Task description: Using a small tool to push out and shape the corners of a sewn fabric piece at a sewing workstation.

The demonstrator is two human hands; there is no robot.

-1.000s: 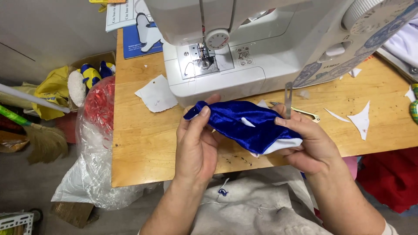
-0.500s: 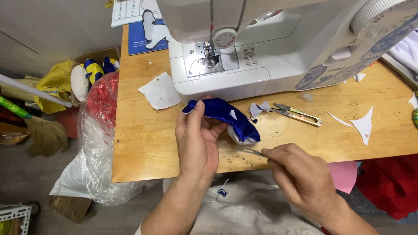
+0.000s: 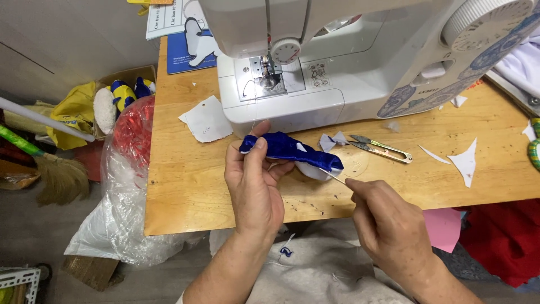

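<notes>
Nearest, right hand (image 3: 388, 225) pinching a thin metal rod (image 3: 336, 178), tip poked into the blue satin piece (image 3: 289, 150); left hand (image 3: 254, 186) pinching that piece by thumb and fingers, just above the wooden table (image 3: 185, 186). Beyond, thread snips (image 3: 380, 148), white paper scraps (image 3: 206, 118), then the white sewing machine (image 3: 349, 62)

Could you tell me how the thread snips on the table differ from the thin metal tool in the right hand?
The thread snips lie flat and untouched on the wooden table; the thin metal tool is gripped by the right hand, its tip in the blue fabric piece. The snips have two blades, the tool one slim shaft. Both are metal.
</notes>
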